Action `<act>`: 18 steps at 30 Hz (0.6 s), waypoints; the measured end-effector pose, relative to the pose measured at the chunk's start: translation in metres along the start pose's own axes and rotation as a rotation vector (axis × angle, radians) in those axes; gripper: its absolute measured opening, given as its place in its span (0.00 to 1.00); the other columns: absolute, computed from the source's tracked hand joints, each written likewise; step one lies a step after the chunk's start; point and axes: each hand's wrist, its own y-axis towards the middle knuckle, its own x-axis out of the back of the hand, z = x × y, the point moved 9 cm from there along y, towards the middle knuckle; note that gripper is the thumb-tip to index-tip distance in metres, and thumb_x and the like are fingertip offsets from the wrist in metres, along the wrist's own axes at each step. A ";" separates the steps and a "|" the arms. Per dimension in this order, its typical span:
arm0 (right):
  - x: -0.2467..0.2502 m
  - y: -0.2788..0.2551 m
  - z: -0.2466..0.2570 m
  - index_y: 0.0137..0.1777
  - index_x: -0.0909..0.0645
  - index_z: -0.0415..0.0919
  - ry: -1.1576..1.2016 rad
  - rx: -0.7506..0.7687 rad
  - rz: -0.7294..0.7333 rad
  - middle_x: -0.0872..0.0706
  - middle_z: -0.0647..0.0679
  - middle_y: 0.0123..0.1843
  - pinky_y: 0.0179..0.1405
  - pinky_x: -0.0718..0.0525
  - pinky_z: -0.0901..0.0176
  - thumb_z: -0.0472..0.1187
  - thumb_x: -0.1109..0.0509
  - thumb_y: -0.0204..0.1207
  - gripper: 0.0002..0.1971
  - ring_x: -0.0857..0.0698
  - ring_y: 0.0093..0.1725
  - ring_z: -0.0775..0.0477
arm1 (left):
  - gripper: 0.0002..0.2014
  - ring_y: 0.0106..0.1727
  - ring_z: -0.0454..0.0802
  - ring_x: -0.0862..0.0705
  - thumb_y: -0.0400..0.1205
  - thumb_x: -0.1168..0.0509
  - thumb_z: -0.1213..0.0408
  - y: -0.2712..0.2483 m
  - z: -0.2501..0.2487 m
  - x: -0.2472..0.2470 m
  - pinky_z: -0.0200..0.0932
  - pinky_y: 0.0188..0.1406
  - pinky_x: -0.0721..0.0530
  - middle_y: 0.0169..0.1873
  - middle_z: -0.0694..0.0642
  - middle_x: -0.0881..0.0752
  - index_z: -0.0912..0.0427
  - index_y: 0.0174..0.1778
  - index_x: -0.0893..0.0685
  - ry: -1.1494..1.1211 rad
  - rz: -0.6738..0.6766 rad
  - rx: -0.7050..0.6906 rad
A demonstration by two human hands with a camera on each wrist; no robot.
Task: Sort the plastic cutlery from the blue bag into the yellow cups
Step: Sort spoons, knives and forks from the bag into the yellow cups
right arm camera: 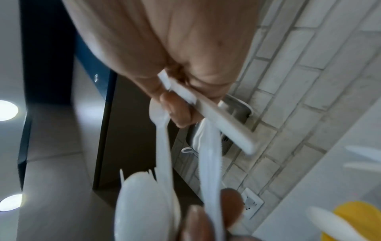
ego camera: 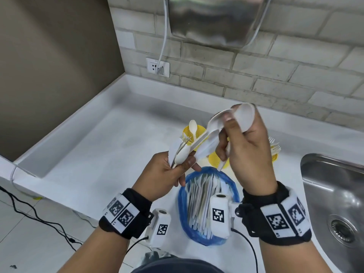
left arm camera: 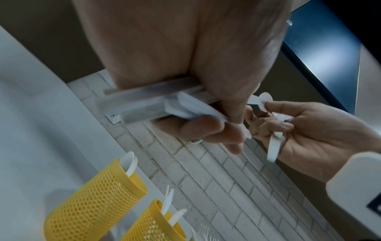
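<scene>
Over the counter, my left hand (ego camera: 184, 164) grips a bundle of white plastic cutlery (ego camera: 182, 152): a knife, a fork and a spoon. My right hand (ego camera: 229, 125) pinches several white spoons (ego camera: 246, 117) by their bowls, and their handles reach down to the left hand's bundle. In the right wrist view the spoons (right arm camera: 163, 146) and a knife handle (right arm camera: 222, 120) run from my fingers (right arm camera: 177, 112). The blue bag (ego camera: 183, 209) lies open below both hands, full of cutlery. Behind stand yellow mesh cups: a left cup (ego camera: 201, 129) with a spoon, a middle cup (ego camera: 213, 159), and a right cup (ego camera: 274, 155) with forks.
A steel sink (ego camera: 334, 203) lies to the right of the bag. A tiled wall (ego camera: 275, 79) with a socket (ego camera: 157, 67) and a metal appliance (ego camera: 212, 18) backs the white counter (ego camera: 110, 138). Cables trail on the floor (ego camera: 29, 211) at the left.
</scene>
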 end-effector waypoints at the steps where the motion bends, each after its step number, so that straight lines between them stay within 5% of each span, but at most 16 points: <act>1: 0.006 0.001 -0.001 0.57 0.28 0.28 0.113 -0.019 -0.066 0.18 0.25 0.40 0.24 0.25 0.50 0.38 0.39 0.91 0.10 0.26 0.26 0.41 | 0.10 0.28 0.51 0.18 0.89 0.35 0.57 0.000 0.000 0.000 0.41 0.30 0.17 0.41 0.45 0.06 0.56 0.52 0.10 -0.001 0.003 0.003; 4: 0.025 0.005 -0.005 0.62 0.27 0.33 0.397 -0.082 -0.224 0.10 0.31 0.50 0.41 0.12 0.44 0.38 0.43 0.93 0.08 0.14 0.41 0.38 | 0.09 0.28 0.53 0.18 0.89 0.35 0.58 0.000 0.002 -0.001 0.43 0.29 0.17 0.46 0.49 0.06 0.55 0.53 0.10 -0.025 0.007 0.005; 7: 0.039 0.005 -0.017 0.70 0.27 0.34 0.655 -0.200 -0.331 0.09 0.32 0.50 0.54 0.10 0.35 0.41 0.44 0.92 0.13 0.08 0.51 0.30 | 0.09 0.27 0.53 0.18 0.89 0.35 0.58 0.001 0.004 -0.001 0.45 0.28 0.18 0.46 0.50 0.06 0.55 0.54 0.10 -0.024 0.001 0.008; 10: 0.047 0.003 -0.017 0.65 0.27 0.34 0.725 -0.226 -0.406 0.13 0.38 0.38 0.37 0.10 0.44 0.39 0.42 0.91 0.10 0.11 0.32 0.36 | 0.09 0.27 0.52 0.18 0.90 0.36 0.59 0.002 0.005 0.000 0.45 0.28 0.17 0.46 0.50 0.06 0.55 0.54 0.11 -0.027 0.000 0.015; 13: 0.048 -0.001 -0.015 0.47 0.28 0.41 0.595 -0.213 -0.384 0.23 0.43 0.32 0.20 0.29 0.63 0.38 0.41 0.89 0.07 0.32 0.18 0.48 | 0.09 0.27 0.51 0.18 0.90 0.36 0.58 0.003 0.006 -0.001 0.44 0.28 0.18 0.46 0.50 0.06 0.55 0.54 0.11 -0.021 0.001 0.012; 16: 0.031 -0.005 -0.017 0.43 0.31 0.37 0.503 -0.165 -0.277 0.37 0.44 0.28 0.19 0.37 0.68 0.37 0.36 0.86 0.10 0.39 0.16 0.51 | 0.10 0.27 0.51 0.18 0.90 0.36 0.58 0.005 0.005 -0.002 0.43 0.28 0.18 0.46 0.50 0.06 0.55 0.53 0.11 -0.015 -0.002 0.002; 18: 0.018 -0.011 -0.017 0.49 0.27 0.32 0.312 -0.115 -0.185 0.33 0.48 0.25 0.22 0.33 0.66 0.39 0.30 0.82 0.10 0.34 0.17 0.51 | 0.10 0.27 0.52 0.17 0.90 0.36 0.58 0.005 0.002 -0.003 0.43 0.28 0.17 0.45 0.49 0.06 0.55 0.52 0.10 -0.008 -0.004 -0.009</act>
